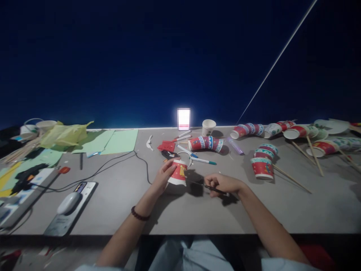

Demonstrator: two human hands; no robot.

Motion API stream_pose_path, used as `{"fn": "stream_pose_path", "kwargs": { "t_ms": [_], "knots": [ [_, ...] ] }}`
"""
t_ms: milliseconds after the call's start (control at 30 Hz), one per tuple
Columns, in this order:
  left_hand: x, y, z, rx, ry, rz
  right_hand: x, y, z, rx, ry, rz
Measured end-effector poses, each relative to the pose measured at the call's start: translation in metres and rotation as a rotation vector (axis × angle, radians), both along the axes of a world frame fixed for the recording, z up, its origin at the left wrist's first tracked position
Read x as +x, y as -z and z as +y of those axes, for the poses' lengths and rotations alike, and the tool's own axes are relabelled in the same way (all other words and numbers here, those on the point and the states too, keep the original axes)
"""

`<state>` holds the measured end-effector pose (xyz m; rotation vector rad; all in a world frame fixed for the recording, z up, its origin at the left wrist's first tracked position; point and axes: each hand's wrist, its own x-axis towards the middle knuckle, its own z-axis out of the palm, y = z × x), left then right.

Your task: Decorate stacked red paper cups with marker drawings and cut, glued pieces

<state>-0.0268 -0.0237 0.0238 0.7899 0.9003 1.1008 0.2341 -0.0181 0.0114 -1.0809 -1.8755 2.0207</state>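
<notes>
A red paper cup with a yellow figure and white edges is gripped at its side by my left hand, just above the table. My right hand is closed around a slim dark-handled tool. Its thin shaft points left toward the cup; whether the tip touches it I cannot tell. Right behind the cup lie a white curved loop, a marker with a green cap and a blue-and-white marker. Red packaging is a little farther back.
Nested patterned cups on sticks lie at the right, one curved stack nearest. A white cup stands at the back. On the left are a phone with a white case on it, a power strip, cables and green paper.
</notes>
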Motion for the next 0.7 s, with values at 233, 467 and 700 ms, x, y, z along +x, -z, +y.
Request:
{"fn": "stream_pose_path", "kwargs": {
  "t_ms": [233, 467, 700],
  "knots": [
    [0.0006, 0.0046, 0.0025, -0.012, 0.048, 0.026, -0.0021, -0.0008, -0.0014, 0.032, 0.002, -0.026],
    [0.0005, 0.0020, 0.0005, -0.026, 0.068, 0.044, -0.0029, -0.0025, -0.0014, 0.048, -0.001, -0.043],
    [-0.0008, 0.0050, 0.0016, -0.018, 0.083, 0.055, -0.0010, 0.0006, 0.0000, 0.049, -0.027, -0.045]
  ]
}}
